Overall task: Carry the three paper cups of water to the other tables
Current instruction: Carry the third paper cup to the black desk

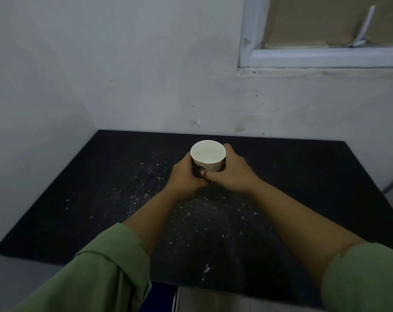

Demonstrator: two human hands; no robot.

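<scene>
A white paper cup [207,154] filled with water stands upright near the middle of a black table [78,199]. Both my hands wrap its patterned side. My left hand [183,174] grips it from the left and my right hand [232,172] from the right, with the thumb across the front. The cup's base is hidden by my fingers, so I cannot tell whether it rests on the table top. Only this one cup is in view.
The table fills a corner, with white walls [146,75] behind and to the left. A window frame [314,57] sits high on the right. White specks dot the table top. The table's near edge [213,287] runs below my forearms.
</scene>
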